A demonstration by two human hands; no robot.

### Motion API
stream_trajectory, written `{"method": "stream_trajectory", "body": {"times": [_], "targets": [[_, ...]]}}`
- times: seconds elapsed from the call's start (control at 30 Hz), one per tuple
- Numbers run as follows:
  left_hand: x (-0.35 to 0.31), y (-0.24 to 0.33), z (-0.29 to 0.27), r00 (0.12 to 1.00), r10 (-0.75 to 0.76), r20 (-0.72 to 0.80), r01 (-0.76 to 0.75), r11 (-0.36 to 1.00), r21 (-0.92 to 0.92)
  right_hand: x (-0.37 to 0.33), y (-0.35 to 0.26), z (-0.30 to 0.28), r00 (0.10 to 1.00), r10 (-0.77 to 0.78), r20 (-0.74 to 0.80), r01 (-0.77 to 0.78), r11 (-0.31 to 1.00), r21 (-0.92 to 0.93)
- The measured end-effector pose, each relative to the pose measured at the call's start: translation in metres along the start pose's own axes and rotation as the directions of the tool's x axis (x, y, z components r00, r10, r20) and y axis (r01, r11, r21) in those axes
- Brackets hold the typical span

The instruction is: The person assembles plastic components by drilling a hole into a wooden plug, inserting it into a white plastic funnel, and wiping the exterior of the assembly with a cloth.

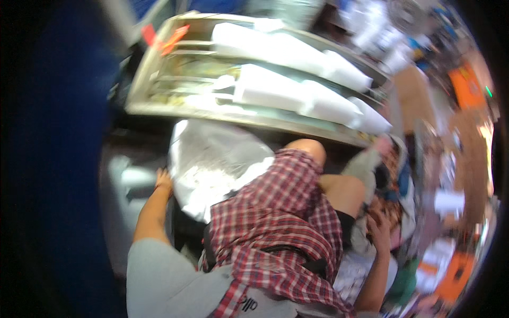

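My left hand (164, 183) is at the left edge of a white plastic bag (212, 143), which stands open with pale small bits inside. Motion blur hides whether its fingers grip the bag's edge. On the right, my right hand (378, 225) is over a pale cloth sack (363, 167) holding brown, reddish pieces. Its fingers look spread and slightly bent, with nothing clearly held between them. Beyond my knees lies a long wooden-framed tray (260, 117) carrying two rows of white cylinders (270, 89) set end to end on rods.
Orange-red strips (172, 40) hang at the tray's far left corner. A grey container (119, 201) stands left of my left arm. Cardboard (416, 98), an orange box (466, 87) and a white roll (449, 203) lie to the right. A dark blue surface (58, 159) fills the left side.
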State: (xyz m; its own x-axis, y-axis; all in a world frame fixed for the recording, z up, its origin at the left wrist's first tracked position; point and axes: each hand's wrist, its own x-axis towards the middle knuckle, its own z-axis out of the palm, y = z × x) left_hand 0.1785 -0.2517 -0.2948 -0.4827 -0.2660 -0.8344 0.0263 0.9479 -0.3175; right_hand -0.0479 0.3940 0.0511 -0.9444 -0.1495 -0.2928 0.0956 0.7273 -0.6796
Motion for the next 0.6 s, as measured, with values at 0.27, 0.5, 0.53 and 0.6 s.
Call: {"method": "stream_trajectory", "body": {"times": [0.27, 0.5, 0.53, 0.6], "targets": [[0.09, 0.021, -0.01, 0.964, 0.054, -0.262, -0.079, 0.993, -0.087, -0.005, 0.002, -0.016, 1.0, 0.018, 0.021, -0.018, 1.0, 0.019], [0.049, -0.023, -0.001, 0.927, -0.271, -0.258, 0.151, 0.902, -0.405, 0.014, -0.029, 0.021, 0.969, -0.223, 0.105, 0.221, 0.975, 0.03], [0.039, -0.029, 0.004, 0.91, -0.333, -0.247, 0.178, 0.852, -0.492, 0.022, -0.032, 0.024, 0.961, -0.251, 0.12, 0.245, 0.968, 0.059], [0.001, -0.059, 0.037, 0.842, -0.508, -0.182, 0.253, 0.67, -0.698, 0.033, -0.049, 0.035, 0.945, -0.293, 0.145, 0.286, 0.956, 0.067]]}}
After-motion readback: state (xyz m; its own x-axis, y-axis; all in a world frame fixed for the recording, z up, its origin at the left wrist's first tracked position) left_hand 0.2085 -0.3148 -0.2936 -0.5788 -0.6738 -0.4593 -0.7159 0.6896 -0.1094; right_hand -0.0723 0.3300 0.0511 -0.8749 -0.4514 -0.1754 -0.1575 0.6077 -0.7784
